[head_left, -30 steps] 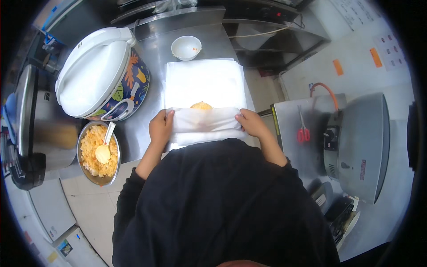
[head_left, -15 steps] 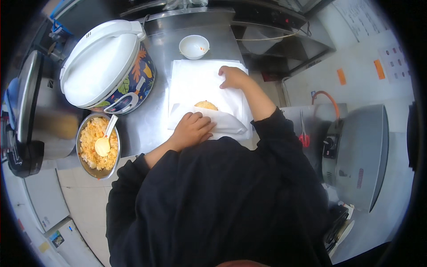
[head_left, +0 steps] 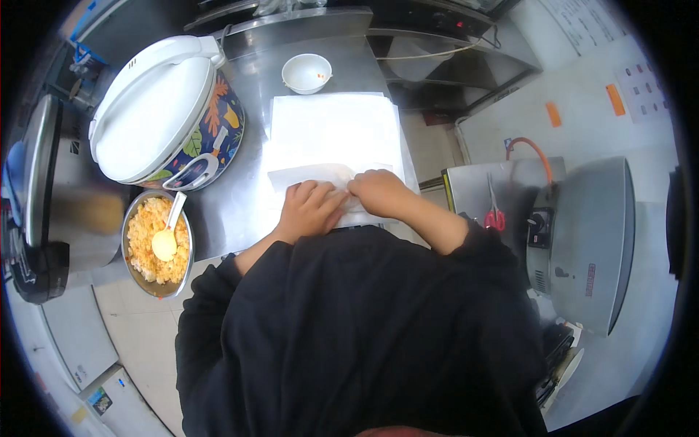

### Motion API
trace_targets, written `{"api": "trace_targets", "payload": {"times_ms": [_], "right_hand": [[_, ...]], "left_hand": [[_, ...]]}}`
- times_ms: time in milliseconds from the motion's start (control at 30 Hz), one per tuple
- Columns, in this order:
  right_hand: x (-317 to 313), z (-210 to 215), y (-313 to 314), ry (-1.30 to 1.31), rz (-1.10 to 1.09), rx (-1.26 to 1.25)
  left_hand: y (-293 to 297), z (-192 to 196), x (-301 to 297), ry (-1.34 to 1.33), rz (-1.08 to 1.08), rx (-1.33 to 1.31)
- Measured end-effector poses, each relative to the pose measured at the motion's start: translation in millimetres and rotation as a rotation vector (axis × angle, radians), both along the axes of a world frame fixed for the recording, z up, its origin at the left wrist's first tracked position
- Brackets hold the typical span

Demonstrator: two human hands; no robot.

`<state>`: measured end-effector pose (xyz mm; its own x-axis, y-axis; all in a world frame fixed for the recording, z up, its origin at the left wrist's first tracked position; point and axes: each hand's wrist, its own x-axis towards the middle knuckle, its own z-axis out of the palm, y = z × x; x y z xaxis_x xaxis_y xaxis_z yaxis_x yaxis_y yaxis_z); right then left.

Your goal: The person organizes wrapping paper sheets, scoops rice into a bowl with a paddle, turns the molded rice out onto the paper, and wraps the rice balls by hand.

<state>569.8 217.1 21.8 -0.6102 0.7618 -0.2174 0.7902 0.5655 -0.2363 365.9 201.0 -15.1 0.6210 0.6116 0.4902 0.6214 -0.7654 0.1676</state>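
My left hand lies with curled fingers over a white paper sheet folded up near the front edge of the counter. Right beside it, my right hand pinches the same sheet, its fingertips pressed together on the gathered paper. The two hands almost touch. A tan, rounded piece of food seen earlier is now covered by the paper and the hands. Underneath lies a stack of white paper sheets, reaching toward the back.
A small white bowl stands behind the paper. To the left are a patterned insulated pot with a white lid and a steel bowl of orange-tinted rice with a pale spoon. Red-handled scissors lie right, near a grey appliance.
My right hand has come down from the paper's upper right to beside my left hand and taken hold of the sheet. The food is now covered.
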Motion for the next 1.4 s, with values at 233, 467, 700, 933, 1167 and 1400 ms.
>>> {"api": "trace_targets", "payload": {"times_ms": [233,467,700,933,1167,1400], "right_hand": [[4.5,-11.5,-7.3,0.008,0.004,0.023],[15.6,-21.1,-10.2,0.201,0.028,0.014],[30.9,-40.4,-21.6,0.352,-0.031,0.069],[4.9,-23.9,-6.6,0.35,-0.387,0.09],[-17.3,-6.2,44.9,-0.15,-0.37,-0.068],[-16.1,-15.7,60.2,-0.24,-0.204,-0.329]], "left_hand": [[33.7,20.0,-34.3,0.146,0.084,0.053],[12.7,-11.3,-46.1,-0.17,0.026,-0.406],[16.9,-11.1,-68.5,-0.111,-0.099,-0.393],[44.8,13.0,-46.5,-0.003,0.112,-0.69],[81.1,35.8,-9.5,0.341,0.318,-0.636],[96.8,29.1,-6.9,0.609,0.247,-0.708]]}}
